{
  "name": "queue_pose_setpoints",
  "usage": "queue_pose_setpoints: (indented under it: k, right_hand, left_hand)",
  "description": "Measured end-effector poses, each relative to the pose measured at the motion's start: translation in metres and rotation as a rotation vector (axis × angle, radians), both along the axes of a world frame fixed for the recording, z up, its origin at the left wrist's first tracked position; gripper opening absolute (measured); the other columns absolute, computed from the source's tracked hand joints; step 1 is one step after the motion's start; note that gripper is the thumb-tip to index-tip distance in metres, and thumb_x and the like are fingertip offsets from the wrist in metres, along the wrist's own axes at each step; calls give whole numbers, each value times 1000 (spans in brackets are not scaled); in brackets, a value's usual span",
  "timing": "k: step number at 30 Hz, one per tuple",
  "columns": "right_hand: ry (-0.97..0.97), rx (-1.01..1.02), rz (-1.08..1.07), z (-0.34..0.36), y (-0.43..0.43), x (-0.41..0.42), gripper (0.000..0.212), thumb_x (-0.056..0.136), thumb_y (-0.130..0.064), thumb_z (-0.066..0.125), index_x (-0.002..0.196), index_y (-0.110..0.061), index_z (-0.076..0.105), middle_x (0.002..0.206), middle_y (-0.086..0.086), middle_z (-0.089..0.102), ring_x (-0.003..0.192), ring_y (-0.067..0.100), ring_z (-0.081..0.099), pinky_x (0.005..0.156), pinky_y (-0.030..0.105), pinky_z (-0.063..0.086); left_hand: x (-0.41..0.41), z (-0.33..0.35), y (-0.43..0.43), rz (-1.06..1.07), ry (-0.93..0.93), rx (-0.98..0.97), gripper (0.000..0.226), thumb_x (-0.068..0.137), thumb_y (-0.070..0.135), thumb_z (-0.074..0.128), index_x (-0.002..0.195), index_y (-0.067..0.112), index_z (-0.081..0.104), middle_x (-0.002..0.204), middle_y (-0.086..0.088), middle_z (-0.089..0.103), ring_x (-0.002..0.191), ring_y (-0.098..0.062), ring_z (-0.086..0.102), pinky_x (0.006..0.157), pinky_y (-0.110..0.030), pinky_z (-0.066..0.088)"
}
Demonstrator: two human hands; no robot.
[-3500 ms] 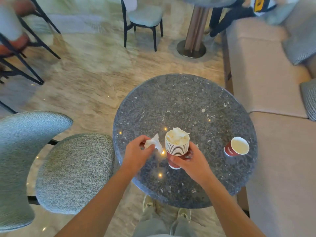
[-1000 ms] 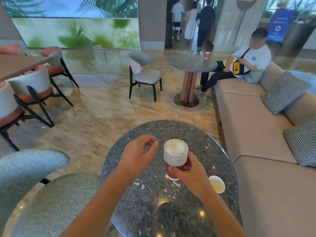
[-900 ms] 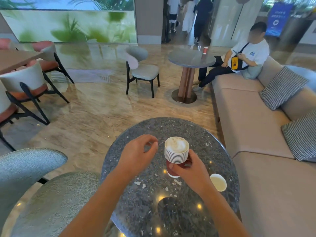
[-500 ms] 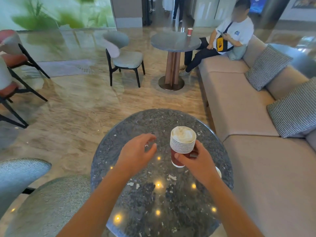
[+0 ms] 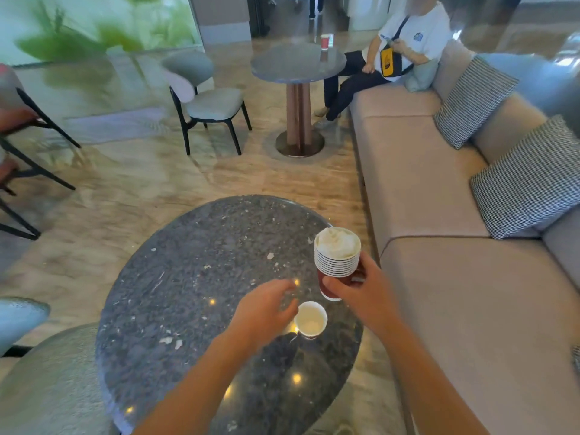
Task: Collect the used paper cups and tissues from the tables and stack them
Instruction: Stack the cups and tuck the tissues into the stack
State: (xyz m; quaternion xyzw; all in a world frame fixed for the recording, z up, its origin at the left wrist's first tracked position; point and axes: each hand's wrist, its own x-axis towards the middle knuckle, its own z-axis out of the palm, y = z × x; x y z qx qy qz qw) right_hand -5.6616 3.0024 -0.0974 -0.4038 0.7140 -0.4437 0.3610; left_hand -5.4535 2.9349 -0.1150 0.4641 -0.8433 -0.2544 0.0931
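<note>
The round table point(image 5: 194, 277) was glossy speckled stone; the cup stack point(image 5: 337, 262) matt paper — the sofa point(image 5: 439, 277) smooth cloth.

My right hand point(image 5: 361, 293) grips a stack of paper cups point(image 5: 337, 265), red-walled with white rims, upright over the right side of the dark stone table point(image 5: 194, 277). Crumpled white tissue point(image 5: 338, 244) fills the top cup. A single paper cup point(image 5: 310, 318), red outside and white inside, stands upright on the table just nearer than the stack. Another red paper cup point(image 5: 324, 43) stands on the far round table point(image 5: 292, 62).
</note>
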Motion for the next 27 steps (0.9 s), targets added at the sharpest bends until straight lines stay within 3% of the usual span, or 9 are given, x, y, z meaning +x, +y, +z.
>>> queue_pose_setpoints:
  k: [4,7,11,17,22,27]
  right_hand:
    - [-4,44,28,-19,14,-31,72,59,-59,85,124,-44,57,110,-19,74,100,5,72,90,42,62]
    - [-18,94,57,-31,22,-42,56,72,-42,90,114,-52,54,108,-20,73,98,2,72,90,35,61]
    - [-19,130,87,-50,32,-47,62,74,-38,90,122,-51,52,109,-24,72,101,0,70,90,28,59]
    - [-18,150,87,-68,43,-49,62,67,-51,88,114,-63,51,109,-37,68,104,-7,67,90,25,58]
    - [-3,152,94,-68,44,-44,69,71,-47,89,128,-54,51,114,-31,68,106,-3,66,94,33,60]
    - [31,136,103,-59,44,-37,66,74,-41,91,119,-59,46,107,-39,63,103,-7,64,93,29,58]
  left_hand:
    - [-27,-35,17,-14,-116,39,49,87,49,60,131,30,52,129,11,56,116,-13,55,91,-32,49]
    - [-39,-59,24,3,-197,38,74,84,56,63,146,26,37,145,8,45,128,-16,47,99,-32,45]
    - [-46,-87,30,27,-299,23,93,75,64,67,151,25,27,148,7,39,129,-18,46,98,-33,46]
    - [-48,-109,27,96,-292,-2,79,78,57,68,144,26,37,135,6,54,117,-16,56,89,-32,52]
    - [-50,-107,28,161,-262,41,69,74,55,73,130,29,42,123,9,57,107,-15,58,82,-33,54]
    - [-44,-83,31,286,-2,189,70,62,74,73,111,36,40,104,18,56,92,-8,59,71,-32,53]
